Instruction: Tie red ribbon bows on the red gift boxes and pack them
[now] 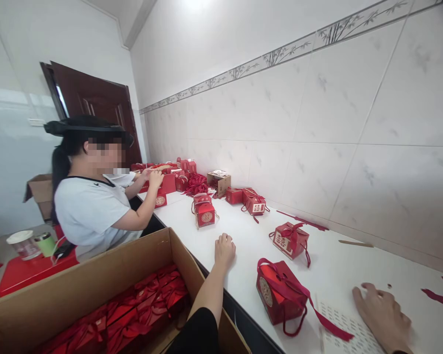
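Observation:
My left hand rests on the white table with its fingers loosely bent and slightly apart, and nothing shows in it. To its right sits a red gift box with a dark red ribbon looped over its top; one ribbon end trails across a printed sheet. My right hand lies on the table by that sheet, thumb away from the fingers, holding nothing visible. Farther back is another red gift box with a tied bow. A red gift box with cord handles stands beyond my left hand.
An open carton full of ribboned red boxes stands at my left. A co-worker handles red boxes at the table's far end. Ribbon strips and a thin brown stick lie near the tiled wall.

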`<state>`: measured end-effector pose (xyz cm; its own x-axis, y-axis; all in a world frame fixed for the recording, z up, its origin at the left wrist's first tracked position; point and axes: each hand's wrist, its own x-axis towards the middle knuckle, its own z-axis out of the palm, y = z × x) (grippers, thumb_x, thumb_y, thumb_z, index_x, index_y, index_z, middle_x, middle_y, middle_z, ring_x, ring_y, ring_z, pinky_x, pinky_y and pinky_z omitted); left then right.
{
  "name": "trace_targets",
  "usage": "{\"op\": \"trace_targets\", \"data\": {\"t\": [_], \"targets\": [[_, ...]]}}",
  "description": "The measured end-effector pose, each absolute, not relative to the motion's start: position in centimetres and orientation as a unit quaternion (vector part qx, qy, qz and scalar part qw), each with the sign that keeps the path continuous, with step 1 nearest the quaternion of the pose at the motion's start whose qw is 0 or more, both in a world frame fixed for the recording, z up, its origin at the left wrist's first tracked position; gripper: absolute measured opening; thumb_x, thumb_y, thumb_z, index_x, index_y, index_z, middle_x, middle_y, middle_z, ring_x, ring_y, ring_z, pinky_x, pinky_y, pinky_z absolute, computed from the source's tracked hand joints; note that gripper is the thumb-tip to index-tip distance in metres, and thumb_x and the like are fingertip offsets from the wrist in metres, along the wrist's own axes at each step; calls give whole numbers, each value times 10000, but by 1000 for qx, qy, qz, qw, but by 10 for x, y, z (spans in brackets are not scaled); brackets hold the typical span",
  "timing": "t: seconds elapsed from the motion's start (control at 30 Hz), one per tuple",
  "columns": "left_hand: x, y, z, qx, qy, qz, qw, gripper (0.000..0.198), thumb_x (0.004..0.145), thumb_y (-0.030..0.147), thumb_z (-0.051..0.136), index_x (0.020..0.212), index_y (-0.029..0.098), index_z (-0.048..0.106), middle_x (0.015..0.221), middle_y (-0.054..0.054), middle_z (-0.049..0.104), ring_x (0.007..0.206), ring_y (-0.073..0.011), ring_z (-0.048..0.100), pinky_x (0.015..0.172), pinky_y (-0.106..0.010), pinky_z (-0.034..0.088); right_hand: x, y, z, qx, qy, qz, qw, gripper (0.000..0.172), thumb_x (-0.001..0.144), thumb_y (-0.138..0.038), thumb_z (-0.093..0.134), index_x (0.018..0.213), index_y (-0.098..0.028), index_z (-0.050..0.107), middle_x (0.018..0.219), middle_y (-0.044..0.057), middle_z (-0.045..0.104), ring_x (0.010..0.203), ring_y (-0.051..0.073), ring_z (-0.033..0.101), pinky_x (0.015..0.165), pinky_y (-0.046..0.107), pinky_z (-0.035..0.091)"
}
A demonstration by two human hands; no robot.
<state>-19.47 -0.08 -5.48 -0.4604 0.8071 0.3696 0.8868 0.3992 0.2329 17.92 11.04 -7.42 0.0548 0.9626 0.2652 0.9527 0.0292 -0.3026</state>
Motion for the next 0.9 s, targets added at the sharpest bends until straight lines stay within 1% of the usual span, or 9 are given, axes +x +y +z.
{"op": "trace_targets", "data": {"t": [0.1,0.2,0.3,0.37,0.47,0.53,0.6,0.73,0.9], "targets": [[-194,0,-54,-500,-836,-196,111,251,846,163,413,1015,144,597,997,-102,594,969,-211,550,810,-324,407,178,114,-70,-715,-676,45,173,429,849,-377,285,1065,-159,586,1035,206,542,974,362,535,778,480,421],[-192,-1,-50,-503,-838,-187,102,231,833,159,435,989,144,604,972,-107,591,966,-218,548,815,-327,402,174,104,-57,-711,-674,33,198,374,833,-327,330,1010,-147,606,1035,211,547,980,373,526,774,494,410],[-190,-3,-45,-512,-837,-180,75,228,833,159,422,968,127,603,976,-134,582,972,-244,538,831,-354,390,166,87,-41,-676,-696,55,235,261,766,-201,385,808,-136,634,860,186,580,882,357,555,728,482,409],[-191,0,-44,-523,-830,-184,59,282,844,153,384,1054,127,569,1077,-148,552,1055,-260,497,885,-377,362,162,83,-38,-685,-689,32,236,255,769,-175,400,867,-122,629,948,190,574,953,340,537,785,477,390],[-195,9,-47,-538,-821,-187,30,273,839,169,372,1003,109,582,1048,-170,550,1029,-294,501,871,-416,364,160,86,-40,-680,-698,21,226,239,795,-159,409,874,-100,626,967,195,580,980,329,524,835,479,367],[-197,14,-49,-542,-815,-201,30,287,831,160,364,1024,109,571,1085,-175,529,1046,-300,491,888,-429,354,156,86,-37,-658,-713,17,243,265,831,-151,386,973,-90,601,1045,194,565,1006,305,513,876,473,351],[-199,17,-51,-543,-811,-217,33,291,814,152,377,1032,108,564,1090,-176,519,1051,-304,489,894,-438,352,145,80,-27,-610,-748,29,260,265,863,-147,370,1009,-99,587,1042,167,574,969,259,532,875,417,377],[-201,19,-54,-539,-805,-246,41,267,786,139,398,990,98,566,1054,-186,517,1037,-327,492,877,-463,357,104,53,2,-451,-848,91,263,144,880,-221,493,925,-200,628,939,45,609,871,168,558,806,271,432],[-191,11,-44,-571,-763,-298,59,231,785,131,418,979,142,543,1041,-126,529,1006,-255,511,895,-404,371,71,29,19,-240,-915,167,277,157,878,-176,509,868,-192,664,856,61,561,797,180,532,745,308,436]]}}
